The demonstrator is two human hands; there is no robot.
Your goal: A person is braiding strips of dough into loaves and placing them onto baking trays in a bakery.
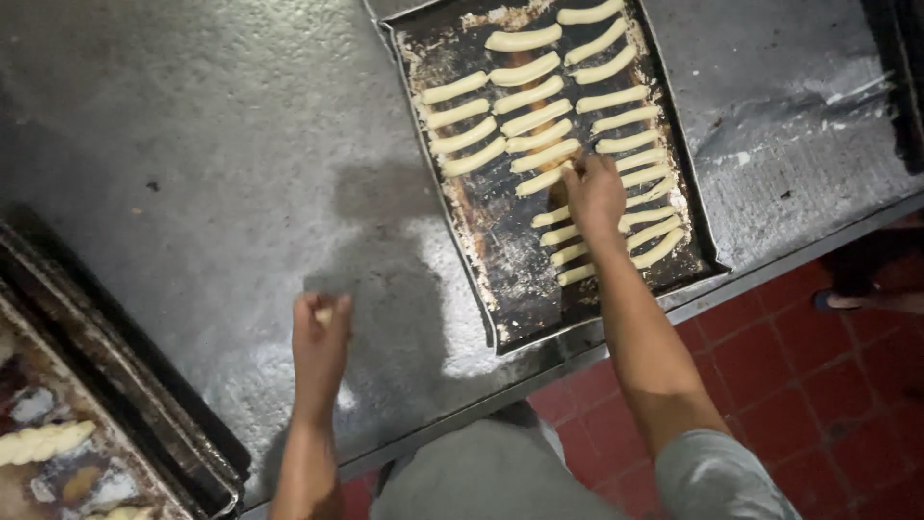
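A grey metal worktable (pixel 192 144), dusted pale with flour in patches, fills most of the view from above. Past its front edge lies a floor of red tiles (pixel 818 385), where part of another person's foot (pixel 847 300) shows at the far right. On the table sits one dark, well-worn baking tray (pixel 500 289), angled slightly, holding pale dough sticks (pixel 525 96) laid in three rough columns — about twenty-eight can be counted, though the arm hides a few. A second stack of dark trays (pixel 125 404) juts in at the lower left corner, and on it lie a twisted dough piece (pixel 38 443) and the edge of another.

The person's two hands are well apart. The right hand (pixel 595 193) reaches over the tray, fingers pinched down on the end of a dough stick in the middle column. The left hand (pixel 320 337) rests on the floured table near the front edge, curled around a small piece of dough (pixel 324 314) — only a pale bit shows between the fingers.
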